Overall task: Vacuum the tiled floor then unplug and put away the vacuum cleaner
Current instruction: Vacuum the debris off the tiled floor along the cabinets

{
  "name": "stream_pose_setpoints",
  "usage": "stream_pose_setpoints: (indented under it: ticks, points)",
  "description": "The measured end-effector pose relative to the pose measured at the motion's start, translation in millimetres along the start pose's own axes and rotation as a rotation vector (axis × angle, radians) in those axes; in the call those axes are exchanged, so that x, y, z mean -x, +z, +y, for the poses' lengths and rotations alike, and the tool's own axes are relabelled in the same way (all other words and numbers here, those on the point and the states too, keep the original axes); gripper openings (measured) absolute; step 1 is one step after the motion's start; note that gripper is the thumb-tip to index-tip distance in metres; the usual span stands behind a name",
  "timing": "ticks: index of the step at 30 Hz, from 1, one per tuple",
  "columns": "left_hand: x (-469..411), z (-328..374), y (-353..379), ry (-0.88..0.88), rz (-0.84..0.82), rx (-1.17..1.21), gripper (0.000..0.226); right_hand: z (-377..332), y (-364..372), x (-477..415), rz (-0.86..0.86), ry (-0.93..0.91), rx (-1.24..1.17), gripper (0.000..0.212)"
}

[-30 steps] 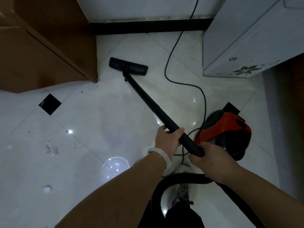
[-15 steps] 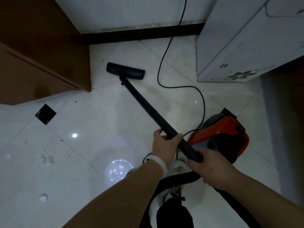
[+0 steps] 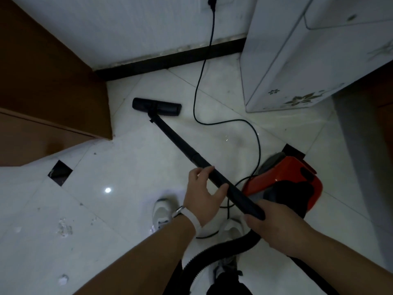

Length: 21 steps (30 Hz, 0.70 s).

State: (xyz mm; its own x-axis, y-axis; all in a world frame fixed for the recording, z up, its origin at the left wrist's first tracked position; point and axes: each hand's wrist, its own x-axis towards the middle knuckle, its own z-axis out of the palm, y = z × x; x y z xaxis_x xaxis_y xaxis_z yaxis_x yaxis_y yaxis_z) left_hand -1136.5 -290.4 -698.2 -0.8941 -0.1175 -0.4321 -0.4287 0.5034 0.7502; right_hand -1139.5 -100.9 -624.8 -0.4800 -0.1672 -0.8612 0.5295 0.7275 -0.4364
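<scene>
The tiled floor [image 3: 131,167] fills most of the view, pale and glossy, with a brown wooden cabinet [image 3: 46,99] at the left, a white floral-printed appliance [image 3: 297,60] at the right and a dark skirting along the back wall. On it, right of centre, sits the red vacuum cleaner [image 3: 285,182], its black hose [image 3: 214,254] looping low past the person's white shoes. The long black wand [image 3: 182,145] runs diagonally from the hands up to the floor head [image 3: 157,106], which lies flat on the tile near the cabinet's corner. The power cord [image 3: 196,103] trails from the cleaner across the floor and up the wall to a plug [image 3: 211,3] seated in the socket at the top edge. The right hand [image 3: 274,228] has its grip clenched around the wand's lower end; the left hand [image 3: 202,194] grasps the wand loosely further up, fingers only partly curled over it. Small scraps of debris [image 3: 64,227] and a pale fleck lower down lie on the tile at the lower left, well apart from the floor head. By my reading the vacuuming is under way and unfinished: that debris is yet to be covered, and unplugging and stowing the cleaner are both left to do
</scene>
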Motion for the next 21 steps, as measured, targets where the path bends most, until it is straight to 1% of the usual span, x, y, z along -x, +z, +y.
stream_pose_setpoints:
  ticks: [3,5,7,9,14,21]
  points:
    - [-6.8,-6.5,-3.0,0.217,-0.075,-0.210,0.057,5.3,-1.5,1.1,0.020,0.014,-0.036,0.026]
    - [-12.6,-8.9,-6.4,0.364,-0.142,-0.306,0.057,5.5,-4.8,3.3,0.040,0.022,-0.050,0.024]
    - [-18.2,-8.1,-9.6,0.463,-0.189,-0.347,0.057,4.0,-7.5,5.5,0.047,0.027,-0.036,0.023]
    - [-26.0,-5.9,-11.6,0.519,-0.231,-0.375,0.057,2.1,-8.3,6.2,0.052,0.034,-0.033,0.023]
    - [-43.4,-5.2,-22.4,0.532,-0.367,-0.401,0.061,-4.6,-4.6,4.6,0.069,0.044,-0.027,0.021]
    - [-55.5,-5.6,-39.3,0.462,-0.438,-0.338,0.063,-21.1,4.0,-1.3,0.077,0.069,-0.030,0.021]
